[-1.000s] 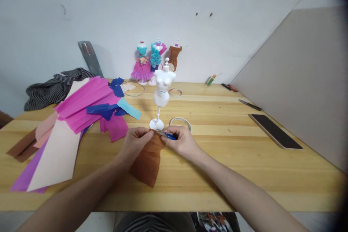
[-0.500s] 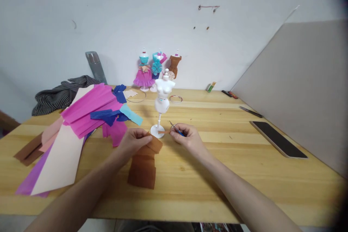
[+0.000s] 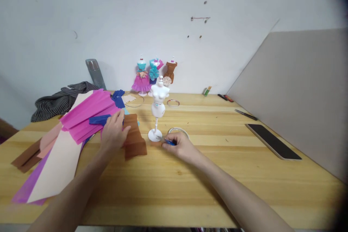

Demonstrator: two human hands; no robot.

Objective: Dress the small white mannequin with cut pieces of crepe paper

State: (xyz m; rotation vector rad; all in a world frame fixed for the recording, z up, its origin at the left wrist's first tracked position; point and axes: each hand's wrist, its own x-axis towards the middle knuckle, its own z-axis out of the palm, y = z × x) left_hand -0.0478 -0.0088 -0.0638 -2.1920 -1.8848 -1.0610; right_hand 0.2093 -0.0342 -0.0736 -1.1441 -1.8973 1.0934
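Observation:
My left hand reaches over the edge of the crepe paper pile, fingers stretched out and thumb apart. Against its thumb side lies a piece of brown crepe paper. My right hand is closed around small scissors with blue handles, blades pointing left. Below the blades shows a narrow brown paper strip, its right end close to my right fingers. Just beyond the blades stands a white mini dress form, bare apart from a thin band at its waist, on a round base.
Pink crepe paper, with cream, purple and blue sheets, covers the left side. Three dressed forms, one in a brown dress, stand by the wall. A wire coil lies behind my right hand. A phone and tweezers lie right.
My left hand has moved left with the brown paper and its fingers have spread. My right hand has shifted slightly left and lower, toward the form's base, uncovering the wire coil.

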